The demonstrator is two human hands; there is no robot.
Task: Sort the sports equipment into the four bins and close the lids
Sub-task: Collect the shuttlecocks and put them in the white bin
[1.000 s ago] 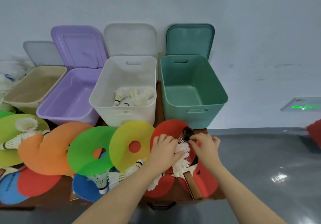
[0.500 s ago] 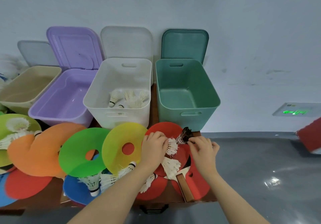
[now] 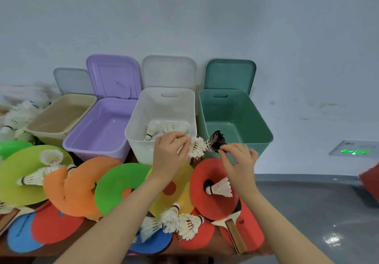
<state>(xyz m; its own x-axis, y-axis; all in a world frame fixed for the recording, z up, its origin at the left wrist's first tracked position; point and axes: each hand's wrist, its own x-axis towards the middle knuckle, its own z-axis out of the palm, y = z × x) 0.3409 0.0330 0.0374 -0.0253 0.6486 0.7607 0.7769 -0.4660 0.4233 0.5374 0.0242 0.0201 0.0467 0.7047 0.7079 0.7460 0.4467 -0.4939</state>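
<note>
White-feathered shuttlecock (image 3: pixel 197 146) and black-feathered shuttlecock (image 3: pixel 215 140) are now up off the table, lifted since half a second ago from the red disc (image 3: pixel 207 173) to the height of the white bin's (image 3: pixel 141 132) front rim. They are just right of that rim, feather ends touching. Both hands have risen with them. A white shuttlecock (image 3: pixel 219 188) now lies uncovered on the red disc, in front of the white bin.

Wooden table (image 3: pixel 82 233) carries everything. White bin is the landmark: green bin (image 3: pixel 254 124) right of it, purple bin (image 3: pixel 96 138) left of it, beige bin (image 3: pixel 55 122) further left. All four lids stand open against the pale wall behind. White bin holds a few shuttlecocks (image 3: pixel 164 129); green and purple look empty. In front of the white bin: yellow disc (image 3: pixel 182 194), green disc (image 3: pixel 117 183) and orange disc (image 3: pixel 80 183) to its left-front, a red paddle (image 3: pixel 244 229) with wooden handle to its right-front, and more loose shuttlecocks (image 3: pixel 180 222) near the table edge. Grey glossy floor is right of the table.

Left hand (image 3: pixel 170 153) is over the white bin's front wall, fingers curled, pinching the white-feathered shuttlecock at its base end. Right hand (image 3: pixel 240 161) is in front of the green bin, thumb and fingertips pinching the black-feathered shuttlecock, other fingers loosely bent. Both forearms reach forward, bare.
</note>
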